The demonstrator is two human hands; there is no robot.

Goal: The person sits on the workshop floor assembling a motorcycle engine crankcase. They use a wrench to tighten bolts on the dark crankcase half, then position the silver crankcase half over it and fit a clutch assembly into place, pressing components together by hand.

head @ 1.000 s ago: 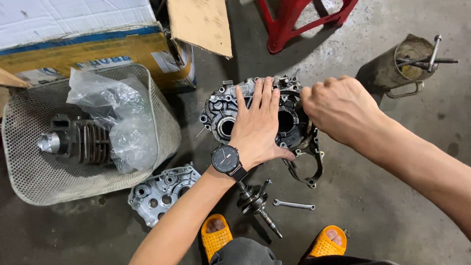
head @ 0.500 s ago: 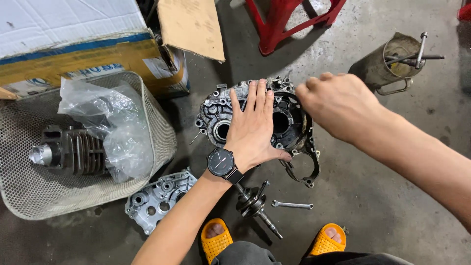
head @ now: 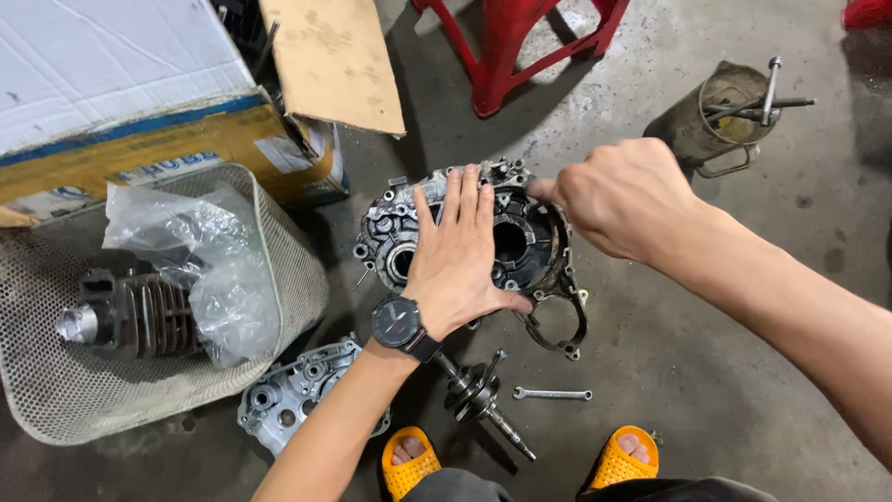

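Crankcase (head: pixel 520 246) lies flat on the concrete floor (head: pixel 725 390), open face up, between the basket (head: pixel 279 279) and the can (head: pixel 706 121). Your left hand (head: pixel 460 265) is spread flat on top, fingers apart, pressing, not gripping. Your right hand (head: pixel 623 195) is curled shut at the upper rim; can't tell what's pinched in it, if anything.

Handling, my read: cast alloy, rigid, heavy for its size, likely oily and slick. Thin bolt lugs and the mating face are the weak spots. Take it by the thick outer rim, or hook fingers in the big bore.

Long axis runs from upper left to lower right, with the thin open loop end nearest your right sandal (head: pixel 627 455).
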